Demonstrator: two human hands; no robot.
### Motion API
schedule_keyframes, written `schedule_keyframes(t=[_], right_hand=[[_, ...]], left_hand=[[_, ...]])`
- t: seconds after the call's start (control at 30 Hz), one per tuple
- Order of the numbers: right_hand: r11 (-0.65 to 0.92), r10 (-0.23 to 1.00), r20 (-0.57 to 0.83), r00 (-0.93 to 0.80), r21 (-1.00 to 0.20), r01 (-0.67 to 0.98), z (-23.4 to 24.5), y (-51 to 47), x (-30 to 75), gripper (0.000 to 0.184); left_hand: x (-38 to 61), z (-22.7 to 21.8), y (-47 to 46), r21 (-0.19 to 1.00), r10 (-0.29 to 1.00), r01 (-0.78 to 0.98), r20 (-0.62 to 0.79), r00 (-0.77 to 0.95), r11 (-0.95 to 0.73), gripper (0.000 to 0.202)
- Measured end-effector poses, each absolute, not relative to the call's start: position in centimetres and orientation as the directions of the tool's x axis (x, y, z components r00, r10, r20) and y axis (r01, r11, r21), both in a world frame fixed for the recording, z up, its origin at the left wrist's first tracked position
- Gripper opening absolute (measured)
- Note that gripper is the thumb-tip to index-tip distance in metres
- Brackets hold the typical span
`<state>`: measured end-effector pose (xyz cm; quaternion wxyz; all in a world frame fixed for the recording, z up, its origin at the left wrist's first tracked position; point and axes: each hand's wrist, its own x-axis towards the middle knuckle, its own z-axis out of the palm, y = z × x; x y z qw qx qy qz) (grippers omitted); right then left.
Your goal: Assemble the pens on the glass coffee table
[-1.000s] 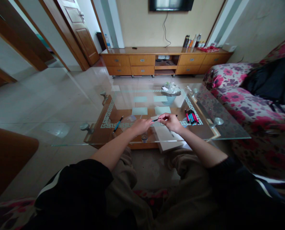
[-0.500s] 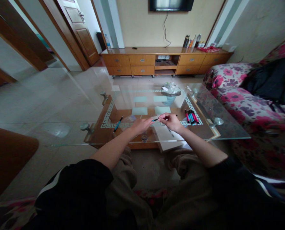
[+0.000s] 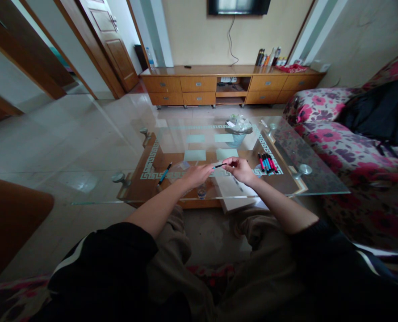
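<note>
Over the near edge of a glass coffee table [image 3: 312, 188], my two hands hold one thin dark pen [image 3: 220, 166] between them. My right hand [image 3: 241, 170] pinches its right part, fingers curled round it. My left hand [image 3: 196, 175] is closed at the pen's left tip, which looks blue. Below the hands, white paper [image 3: 234, 193] lies on the glass. A bunch of red, black and blue pens [image 3: 267, 163] lies to the right of my right hand. A single blue pen [image 3: 164, 173] lies to the left.
A small waste basket [image 3: 238, 131] with crumpled paper shows through the far part of the glass. A flowered sofa [image 3: 353, 152] runs along the right. A wooden cabinet [image 3: 230, 85] stands against the far wall, under a wall screen. My knees are under the table's near edge.
Both hands have shifted very slightly away from me with the pen still between them. Nothing else has moved.
</note>
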<state>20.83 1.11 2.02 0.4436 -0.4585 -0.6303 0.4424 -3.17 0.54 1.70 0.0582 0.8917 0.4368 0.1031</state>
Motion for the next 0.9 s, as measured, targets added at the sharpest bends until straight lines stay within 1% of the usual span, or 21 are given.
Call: schedule_keyframes(t=[0.2,0.33,0.47,0.53,0.7,0.77,0.83,0.9], right_hand=[[0.123,0.983,0.104,-0.155,-0.985,0.122,2.7,0.6,20.7,0.051],[0.052,0.995,0.048,-0.083,-0.997,0.058,3.2,0.4,20.6,0.047],[-0.045,0.999,-0.044,-0.008,-0.997,-0.058,3.6,0.5,20.8,0.047],[-0.065,0.998,-0.067,0.017,-0.992,-0.107,3.6,0.6,21.0,0.047],[-0.051,0.995,-0.062,0.072,-0.988,-0.147,3.4,0.9,21.4,0.043],[-0.035,0.992,-0.057,0.113,-0.981,-0.191,3.4,1.2,21.7,0.042],[0.005,0.983,-0.040,0.180,-0.970,-0.244,3.4,1.7,22.3,0.042],[0.064,0.962,-0.010,0.274,-0.963,-0.260,3.2,2.3,23.3,0.044]], left_hand=[[-3.4,1.5,0.6,0.208,0.793,0.766,0.154,0.589,-0.609,0.043],[-3.4,1.4,0.6,0.220,0.783,0.752,0.156,0.602,-0.621,0.042],[-3.4,1.4,0.6,0.224,0.808,0.776,0.139,0.573,-0.589,0.041],[-3.4,1.4,0.5,0.221,0.811,0.781,0.132,0.570,-0.584,0.040],[-3.5,1.3,0.6,0.229,0.818,0.786,0.123,0.562,-0.574,0.040],[-3.5,1.2,0.6,0.227,0.821,0.790,0.122,0.557,-0.570,0.040],[-3.6,1.2,0.6,0.217,0.819,0.790,0.125,0.560,-0.573,0.041],[-3.6,1.3,0.5,0.208,0.815,0.788,0.128,0.565,-0.579,0.041]])
